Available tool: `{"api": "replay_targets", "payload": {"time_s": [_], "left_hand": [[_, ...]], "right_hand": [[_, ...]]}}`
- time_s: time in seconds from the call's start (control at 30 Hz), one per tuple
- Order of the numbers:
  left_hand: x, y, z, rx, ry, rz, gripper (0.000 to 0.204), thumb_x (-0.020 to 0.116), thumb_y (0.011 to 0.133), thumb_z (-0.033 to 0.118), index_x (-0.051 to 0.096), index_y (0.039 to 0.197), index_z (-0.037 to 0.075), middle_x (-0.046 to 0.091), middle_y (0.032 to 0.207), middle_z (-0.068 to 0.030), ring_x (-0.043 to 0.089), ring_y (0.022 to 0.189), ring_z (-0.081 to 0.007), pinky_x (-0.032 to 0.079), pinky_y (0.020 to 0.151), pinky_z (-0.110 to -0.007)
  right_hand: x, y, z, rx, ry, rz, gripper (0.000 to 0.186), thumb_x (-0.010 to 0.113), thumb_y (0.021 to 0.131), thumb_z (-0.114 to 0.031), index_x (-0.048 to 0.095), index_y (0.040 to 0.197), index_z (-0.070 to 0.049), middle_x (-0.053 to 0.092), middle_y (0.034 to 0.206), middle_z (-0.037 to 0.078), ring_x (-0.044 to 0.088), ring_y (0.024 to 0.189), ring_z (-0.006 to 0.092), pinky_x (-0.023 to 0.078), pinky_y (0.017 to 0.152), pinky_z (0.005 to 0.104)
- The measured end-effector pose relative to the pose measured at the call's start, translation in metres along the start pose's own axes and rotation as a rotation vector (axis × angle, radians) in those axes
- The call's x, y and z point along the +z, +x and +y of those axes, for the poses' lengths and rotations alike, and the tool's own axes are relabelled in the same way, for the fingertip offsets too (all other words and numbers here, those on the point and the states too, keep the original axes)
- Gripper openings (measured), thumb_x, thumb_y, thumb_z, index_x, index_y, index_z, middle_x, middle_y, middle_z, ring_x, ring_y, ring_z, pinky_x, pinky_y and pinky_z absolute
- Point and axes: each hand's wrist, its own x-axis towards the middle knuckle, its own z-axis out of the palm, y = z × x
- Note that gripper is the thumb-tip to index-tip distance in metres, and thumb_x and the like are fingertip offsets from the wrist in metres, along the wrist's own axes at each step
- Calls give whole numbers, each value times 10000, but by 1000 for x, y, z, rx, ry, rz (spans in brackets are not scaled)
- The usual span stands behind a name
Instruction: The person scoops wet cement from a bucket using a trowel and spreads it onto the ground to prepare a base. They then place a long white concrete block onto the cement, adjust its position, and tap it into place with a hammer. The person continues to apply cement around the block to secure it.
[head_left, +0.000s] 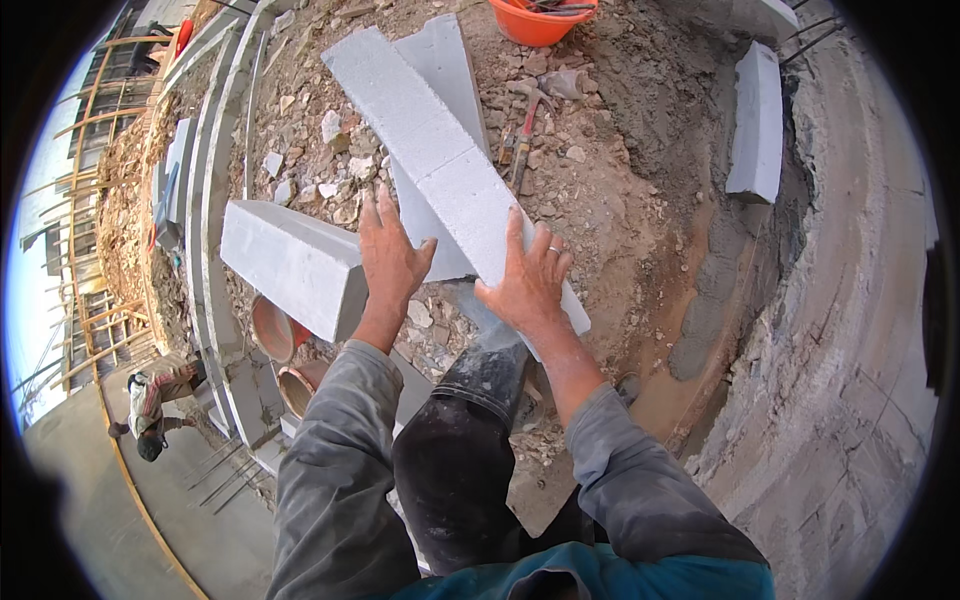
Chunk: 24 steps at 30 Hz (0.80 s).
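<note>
A long pale grey concrete block (430,150), with a line across its upper face, lies slantwise over another pale block (440,62). My right hand (530,275) grips its near end, thumb at the left edge and fingers at the right; a ring shows on one finger. To the left, my left hand (392,252) is open, fingers spread, between the long block and a thick pale block (292,262). Whether it touches either one, I cannot tell. A hammer (527,125) with a red part on its handle lies on the rubble beyond the long block.
An orange bucket (543,22) stands at the far edge. Another block (757,125) sits upright along the wet mortar strip (705,300) at right. Round reddish pipe-like pieces (278,330) lie at left beside concrete beams (215,200). A person (160,400) bends over at lower left.
</note>
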Motion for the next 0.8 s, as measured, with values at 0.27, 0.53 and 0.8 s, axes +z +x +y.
{"api": "replay_targets", "payload": {"time_s": [0.27, 0.53, 0.8], "left_hand": [[-56, 109, -1, 859, 768, -349, 1005, 688, 625, -36, 285, 1515, 201, 158, 1608, -107, 133, 1491, -325, 162, 1169, -612], [-44, 150, 26, 1177, 605, -438, 788, 642, 683, 3, 373, 1421, 58, 412, 1385, -199, 308, 1388, -371, 166, 1179, -578], [-53, 50, 114, 1196, 485, -598, 872, 763, 587, 126, 392, 1370, 30, 446, 1326, -234, 415, 1275, -404, 247, 1109, -562]], "right_hand": [[34, -25, -13, -69, 45, 49, 1187, 841, 636, -400, 144, 1535, -62, 314, 1405, 296, 360, 1236, 405, 295, 973, 533], [27, -26, 5, -35, 81, 78, 1194, 843, 630, -306, 117, 1547, -72, 352, 1383, 284, 425, 1180, 384, 336, 904, 493], [-37, -151, 78, -66, 100, 94, 1121, 823, 633, -259, 190, 1548, -114, 376, 1353, 298, 450, 1152, 403, 326, 899, 483]]}}
